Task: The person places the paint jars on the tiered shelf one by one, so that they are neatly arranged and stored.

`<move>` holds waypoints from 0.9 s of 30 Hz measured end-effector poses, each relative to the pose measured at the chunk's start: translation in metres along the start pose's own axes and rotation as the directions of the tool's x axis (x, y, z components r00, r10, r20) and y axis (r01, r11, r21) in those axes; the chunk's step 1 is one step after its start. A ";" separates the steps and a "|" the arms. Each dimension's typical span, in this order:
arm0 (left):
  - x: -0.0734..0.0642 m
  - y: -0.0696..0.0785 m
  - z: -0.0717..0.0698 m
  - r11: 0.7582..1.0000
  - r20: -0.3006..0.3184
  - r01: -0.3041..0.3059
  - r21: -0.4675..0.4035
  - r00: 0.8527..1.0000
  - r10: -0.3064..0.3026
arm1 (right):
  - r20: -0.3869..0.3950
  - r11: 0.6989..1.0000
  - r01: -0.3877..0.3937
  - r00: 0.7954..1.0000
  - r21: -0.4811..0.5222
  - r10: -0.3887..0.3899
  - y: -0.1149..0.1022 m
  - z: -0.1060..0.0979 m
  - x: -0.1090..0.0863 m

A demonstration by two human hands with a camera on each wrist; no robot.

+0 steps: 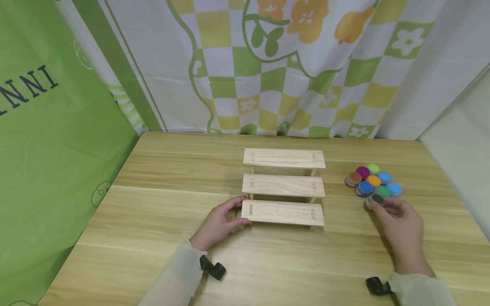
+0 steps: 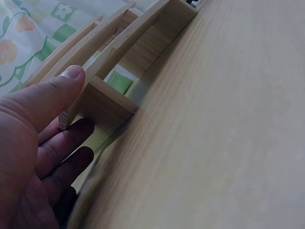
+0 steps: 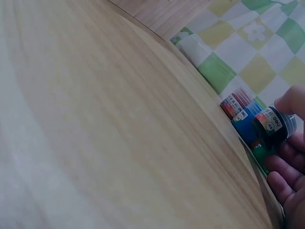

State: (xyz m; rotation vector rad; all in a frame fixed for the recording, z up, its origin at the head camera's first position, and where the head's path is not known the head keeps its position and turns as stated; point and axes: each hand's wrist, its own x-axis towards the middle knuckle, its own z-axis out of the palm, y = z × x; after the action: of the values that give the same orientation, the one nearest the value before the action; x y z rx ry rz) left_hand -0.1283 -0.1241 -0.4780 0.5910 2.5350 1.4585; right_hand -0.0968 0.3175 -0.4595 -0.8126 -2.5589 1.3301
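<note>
A light wooden three-step display rack (image 1: 283,212) stands mid-table. My left hand (image 1: 216,223) grips the left end of its lowest board, thumb at the near edge; in the left wrist view the thumb (image 2: 66,88) lies along the board and the other fingers curl under its end. Off to the right, my right hand (image 1: 402,229) pinches a small black-topped paint jar (image 3: 271,125) between thumb and fingers. That jar is at the near edge of a cluster of paint jars, among them a blue jar (image 1: 364,189), a brown jar (image 1: 353,179) and an orange jar (image 1: 373,181).
The wooden table (image 1: 172,170) has its back edge against a green-and-yellow checked curtain (image 1: 264,85). Green cloth (image 1: 57,148) hangs along the left side. A pale wall (image 1: 463,119) borders the right. Purple, green and light blue jars complete the cluster.
</note>
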 end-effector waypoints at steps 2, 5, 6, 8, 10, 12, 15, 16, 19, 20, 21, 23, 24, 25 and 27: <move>0.000 0.000 0.000 1.000 0.000 -0.004 0.002 1.000 0.004 | -0.007 1.000 0.000 1.000 0.014 0.000 0.000 0.000 0.000; 0.000 0.000 0.000 1.000 0.001 -0.005 0.003 1.000 0.005 | -0.019 0.999 -0.001 1.000 0.032 0.001 0.001 0.000 0.000; 0.000 0.000 0.000 1.000 0.000 -0.001 0.005 1.000 0.001 | -0.024 0.999 -0.001 1.000 0.037 0.002 0.001 0.001 0.000; 0.000 0.000 0.000 1.000 -0.002 0.010 0.007 1.000 -0.010 | -0.028 0.999 -0.001 1.000 0.046 0.002 0.001 0.001 0.000; -0.001 0.000 0.000 1.000 -0.004 0.023 0.007 1.000 -0.023 | -0.037 0.998 0.003 0.999 0.062 -0.001 0.001 0.001 0.000; -0.001 0.000 0.000 0.999 -0.006 0.033 0.005 0.999 -0.033 | -0.040 0.997 0.013 0.999 0.079 -0.010 0.001 0.002 -0.001; -0.001 -0.001 0.001 0.999 -0.005 0.039 0.002 0.999 -0.039 | -0.045 0.995 0.029 0.999 0.096 -0.025 0.000 0.003 -0.002; -0.001 -0.001 0.001 0.999 -0.004 0.041 0.002 0.999 -0.041 | -0.046 0.994 0.037 0.998 0.100 -0.033 0.001 0.003 -0.002; -0.001 -0.002 0.001 0.999 -0.004 0.045 0.003 0.999 -0.045 | -0.045 0.994 0.043 0.998 0.100 -0.038 0.001 0.003 -0.002; -0.001 -0.002 0.001 0.999 -0.005 0.046 0.004 0.999 -0.046 | -0.045 0.994 0.046 0.998 0.100 -0.042 0.001 0.003 -0.002; -0.001 -0.002 0.000 0.999 -0.006 0.046 0.004 0.999 -0.046 | -0.047 0.993 0.050 0.998 0.105 -0.045 0.001 0.003 -0.002; -0.001 -0.002 0.000 0.999 -0.006 0.046 0.003 0.999 -0.046 | -0.043 0.992 0.050 0.998 0.118 -0.045 0.000 0.004 -0.003; -0.001 -0.001 0.000 0.999 -0.005 0.049 0.002 0.999 -0.049 | -0.042 0.991 0.053 0.998 0.122 -0.048 -0.001 0.004 -0.003; -0.001 -0.001 0.000 0.999 -0.004 0.048 0.003 0.999 -0.048 | -0.037 0.990 0.054 0.998 0.134 -0.049 -0.001 0.004 -0.004; -0.001 0.000 0.000 0.999 -0.002 0.052 0.001 0.999 -0.052 | -0.032 0.987 0.059 0.998 0.149 -0.055 -0.003 0.005 -0.006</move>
State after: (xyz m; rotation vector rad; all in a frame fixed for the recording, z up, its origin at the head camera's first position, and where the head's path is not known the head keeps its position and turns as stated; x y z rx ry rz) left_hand -0.1274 -0.1246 -0.4779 0.5207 2.5330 1.4408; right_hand -0.0952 0.3094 -0.4593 -0.7193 -2.4074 1.4616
